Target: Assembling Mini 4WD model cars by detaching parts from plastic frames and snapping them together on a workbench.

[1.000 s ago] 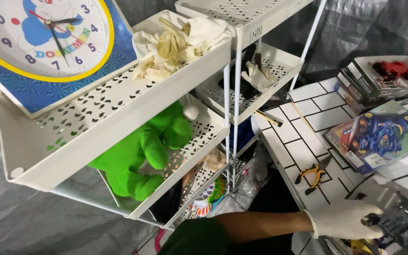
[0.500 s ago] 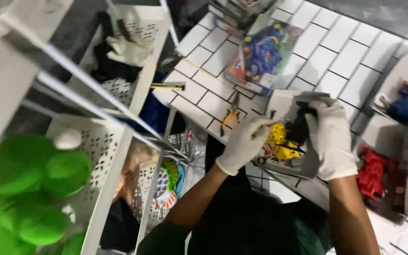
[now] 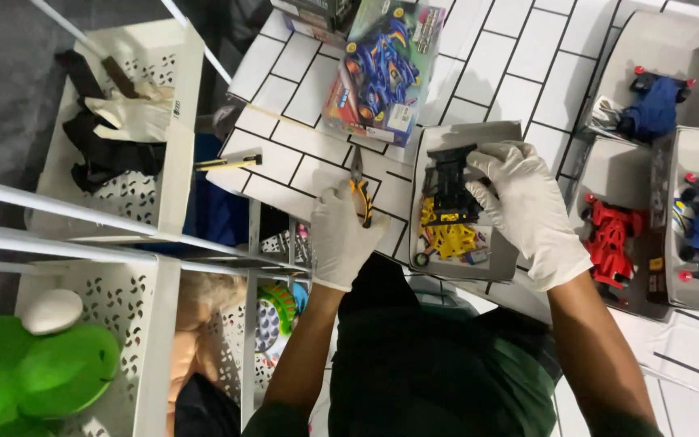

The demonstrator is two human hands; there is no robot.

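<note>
Nearest to the camera, the left hand (image 3: 348, 235) in a white glove has its fingers closed around small pliers with orange handles (image 3: 359, 188), the metal tips pointing to the far side. Just to the right, the right gloved hand (image 3: 527, 212) grips with bent fingers a black plastic toy car chassis (image 3: 450, 183), held over a shallow grey cardboard tray (image 3: 429, 154) that also contains yellow plastic parts (image 3: 449, 237). I judge the chassis to be light, stiff and a little fragile, so it is best held by its long sides. The pliers are hard and heavier; their handles give a safe grip. The surface is a white tiled table (image 3: 479, 65). Farther away lies a colourful model car box (image 3: 382, 69). On the left stands a white perforated shelf rack (image 3: 173, 170).
</note>
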